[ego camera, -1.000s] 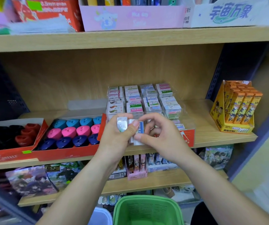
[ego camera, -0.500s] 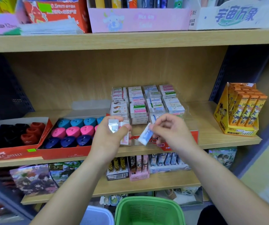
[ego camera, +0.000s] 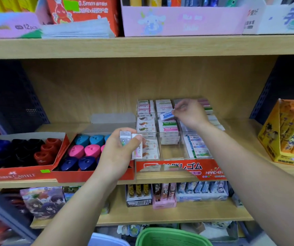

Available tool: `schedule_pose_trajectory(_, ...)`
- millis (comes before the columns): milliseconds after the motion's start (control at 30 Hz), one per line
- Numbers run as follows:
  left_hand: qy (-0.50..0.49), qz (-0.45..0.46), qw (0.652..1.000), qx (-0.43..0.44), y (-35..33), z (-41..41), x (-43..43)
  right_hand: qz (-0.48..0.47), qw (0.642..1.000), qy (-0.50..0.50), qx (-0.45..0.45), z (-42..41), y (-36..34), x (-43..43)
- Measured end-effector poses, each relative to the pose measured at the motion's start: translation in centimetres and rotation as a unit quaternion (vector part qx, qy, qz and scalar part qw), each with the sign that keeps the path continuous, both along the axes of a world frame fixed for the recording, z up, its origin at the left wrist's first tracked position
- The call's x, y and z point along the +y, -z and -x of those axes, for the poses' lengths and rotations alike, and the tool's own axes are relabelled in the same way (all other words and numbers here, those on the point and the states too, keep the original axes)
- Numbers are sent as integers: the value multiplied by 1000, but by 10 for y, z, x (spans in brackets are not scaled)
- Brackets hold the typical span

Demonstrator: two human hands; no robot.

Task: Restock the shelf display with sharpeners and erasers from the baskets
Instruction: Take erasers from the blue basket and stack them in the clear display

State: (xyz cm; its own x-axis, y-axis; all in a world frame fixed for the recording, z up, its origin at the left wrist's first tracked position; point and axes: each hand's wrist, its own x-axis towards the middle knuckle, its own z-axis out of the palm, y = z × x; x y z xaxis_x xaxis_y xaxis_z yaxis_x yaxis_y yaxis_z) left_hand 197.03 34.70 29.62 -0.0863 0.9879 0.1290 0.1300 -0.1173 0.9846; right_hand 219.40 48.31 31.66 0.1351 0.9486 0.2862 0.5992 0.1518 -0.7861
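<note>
Our right hand pinches the blue eraser above the case's middle stack; we should seat it flat, label up; left hand grips spares.

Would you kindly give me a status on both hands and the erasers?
Right hand pinches blue-sleeved white eraser over clear compartmented display. Left hand grips small wrapped erasers. No obstruction seen.

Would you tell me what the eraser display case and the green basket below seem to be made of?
Eraser display case: clear, glossy plastic, probably acrylic; contents show through its walls. Green basket: moulded matte plastic, judging by its perforated wall.
</note>
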Motion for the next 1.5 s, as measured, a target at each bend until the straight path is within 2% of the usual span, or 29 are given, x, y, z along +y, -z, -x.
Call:
schedule_pose_trajectory(133, -4, 0, 1000, -10, 1, 4, 5, -37, 993, 7, -112, 3, 7, -1)
schedule_pose_trajectory(200, -7, -4, 1000, -16, 1, 5, 5, -46, 992, 10, -120, 4, 8, -5)
schedule_pose_trajectory(267, -9, -8, 1000, -23, 0, 5, 4, -73, 993, 13, -91, 6, 5, -17)
schedule_pose_trajectory(333, -6, -11, 999, -31, -1, 4, 3, -92, 994, -26, -53, 14, -2, -40)
schedule_pose_trajectory(400, 0, -10, 999, -37, -3, 1, 2, -55, 990, -124, 28, 27, -8, -72)
schedule_pose_trajectory(467, 2, -9, 1000, -30, -6, -3, 0, 9, 969, -224, 103, 41, -10, -102)
schedule_pose_trajectory(567, 4, -8, 999, -31, -7, -9, -3, 39, 946, -289, 141, 54, -4, -123)
schedule_pose_trajectory(833, 29, -15, 999, -14, -7, -11, -19, 75, 928, -298, 210, 45, 0, -137)
schedule_pose_trajectory(1033, 59, -21, 998, -22, 1, -11, -25, 85, 933, -234, 259, 32, 16, -144)
schedule_pose_trajectory(1133, 48, -18, 999, -12, 0, -10, -29, 107, 917, -235, 304, 22, 20, -148)
schedule_pose_trajectory(1200, 54, 10, 998, -37, -1, -8, -30, 118, 905, -224, 342, 16, 21, -150)
schedule_pose_trajectory(1267, 53, 38, 996, -54, -2, -4, -31, 110, 912, -198, 341, 8, 22, -147)
schedule_pose_trajectory(1367, 37, 36, 999, 1, -3, 1, -30, 78, 926, -168, 330, -4, 22, -141)
schedule_pose_trajectory(1500, 32, 37, 999, 14, -2, 5, -26, 50, 942, -150, 296, -17, 17, -134)
